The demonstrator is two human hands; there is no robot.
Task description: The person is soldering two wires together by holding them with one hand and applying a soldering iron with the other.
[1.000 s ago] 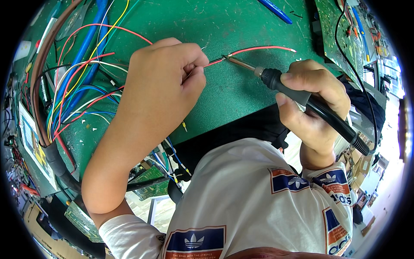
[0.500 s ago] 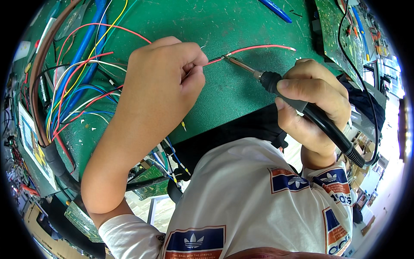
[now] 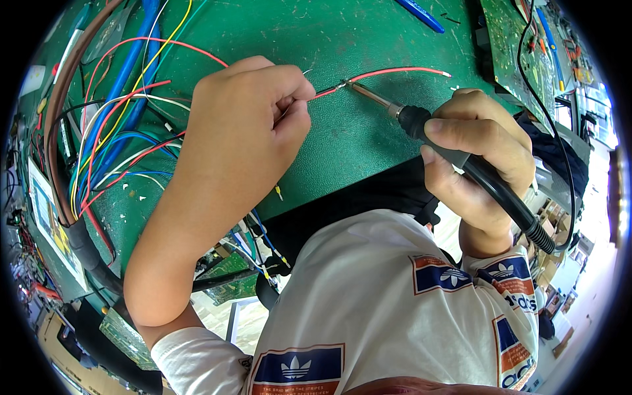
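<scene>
My left hand (image 3: 260,105) is closed in a pinch on a red wire (image 3: 401,70), which runs out to the right past a bare, shiny joint (image 3: 341,84). A dark stretch lies on the wire between fingers and joint. A short thin strand sticks up beside the fingertips. My right hand (image 3: 480,145) grips a soldering iron (image 3: 413,122) by its black handle, with the metal tip at or right beside the joint. Whether the tip touches is too fine to tell. The wire's far end shows a pale, stripped tip.
On the left, a thick dark cable (image 3: 79,237) fans out into several coloured wires (image 3: 99,158). A blue pen-like tool (image 3: 421,14) lies at the top. Green circuit boards (image 3: 513,52) stand at the right, and the iron's black cord (image 3: 553,125) loops past them. The green mat (image 3: 368,151) covers the table.
The iron's tip has shifted very slightly to the right along the joint. My left hand has moved slightly left with the wire. Both grips are unchanged.
</scene>
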